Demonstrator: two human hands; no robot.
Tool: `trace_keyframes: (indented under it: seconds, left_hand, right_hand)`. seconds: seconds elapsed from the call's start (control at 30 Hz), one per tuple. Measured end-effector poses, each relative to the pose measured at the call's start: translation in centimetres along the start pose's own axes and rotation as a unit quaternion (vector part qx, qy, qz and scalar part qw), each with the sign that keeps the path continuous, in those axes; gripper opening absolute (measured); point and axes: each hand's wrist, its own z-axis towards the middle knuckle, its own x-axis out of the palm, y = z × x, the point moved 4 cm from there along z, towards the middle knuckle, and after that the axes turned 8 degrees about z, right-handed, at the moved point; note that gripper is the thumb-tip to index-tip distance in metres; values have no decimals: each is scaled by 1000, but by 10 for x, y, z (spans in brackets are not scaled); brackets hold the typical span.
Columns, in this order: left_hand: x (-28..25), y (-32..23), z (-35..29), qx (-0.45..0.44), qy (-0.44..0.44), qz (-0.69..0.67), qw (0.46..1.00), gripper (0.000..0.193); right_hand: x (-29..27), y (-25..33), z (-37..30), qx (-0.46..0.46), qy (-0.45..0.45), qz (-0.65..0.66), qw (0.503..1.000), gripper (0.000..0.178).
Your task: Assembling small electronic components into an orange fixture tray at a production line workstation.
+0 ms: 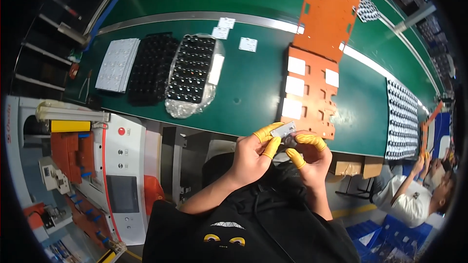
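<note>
My left hand (247, 158), with yellow finger covers on its thumb and forefinger, pinches a small pale grey square board (283, 129) in front of my chest. The board is tilted. From the other side my right hand (314, 159), also in yellow finger covers, curls its fingers around a small dark grey part (290, 141) at the board's lower edge. That part is too small to name and is partly hidden by the fingers. Just beyond my hands, an orange fixture plate (319, 95) lies on the green table with several white square boards (295, 86) set on it.
A second orange plate (325, 17) adjoins the fixture's far end. Leftward on the green table (253, 83) are a black tray of small parts (193, 68) on clear plastic, black trays (152, 68), stacked white sheets (118, 65) and loose boards (247, 44). A machine (124, 165) stands left; a person (412, 195) sits right.
</note>
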Motion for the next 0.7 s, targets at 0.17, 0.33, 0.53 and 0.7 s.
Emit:
trace_keyframes:
  seconds: [0.17, 0.33, 0.53, 0.7]
  left_hand:
    - [16, -9, -12, 25, 12, 42, 999, 30]
    - [20, -10, -21, 78, 33, 161, 983, 30]
    - [26, -21, -15, 204, 29, 287, 936, 30]
    - [24, -19, -11, 190, 73, 273, 940, 38]
  right_hand:
    - [-5, 16, -22, -117, -35, -172, 977, 35]
    - [-1, 22, -30, -182, -61, -245, 950, 34]
    - [-4, 29, -27, -146, -104, -272, 945, 26]
    - [-12, 22, -32, -119, -119, -219, 961, 28]
